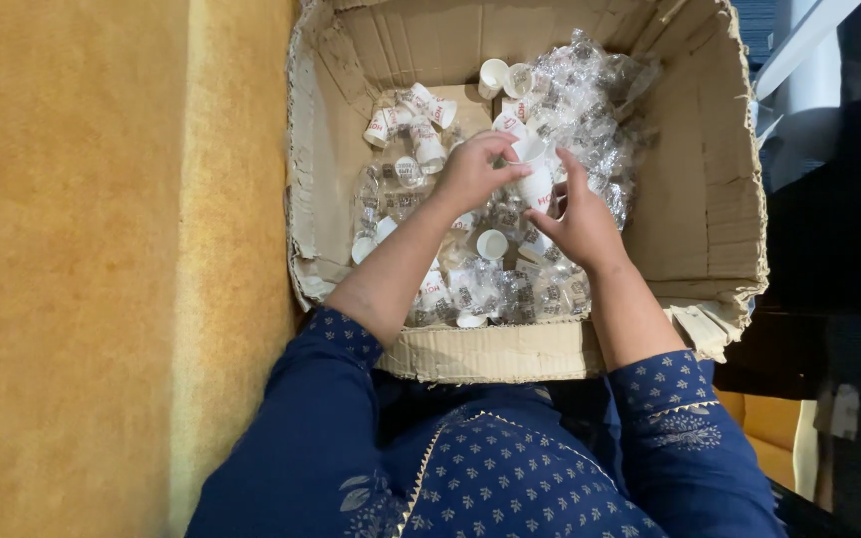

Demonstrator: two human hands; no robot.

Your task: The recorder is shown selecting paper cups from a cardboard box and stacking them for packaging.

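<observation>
while both hands (pixel 525 194) grip 1 white paper cup (pixel 536 177), a cardboard box (pixel 710 199) surrounds them.

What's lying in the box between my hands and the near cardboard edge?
Head view: below the left hand and right hand, small white paper cups and crinkled clear plastic wrap cover the box floor up to the near edge.

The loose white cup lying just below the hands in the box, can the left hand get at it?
Probably yes: the white cup lies uncovered on the plastic wrappers, close under the left hand.
</observation>
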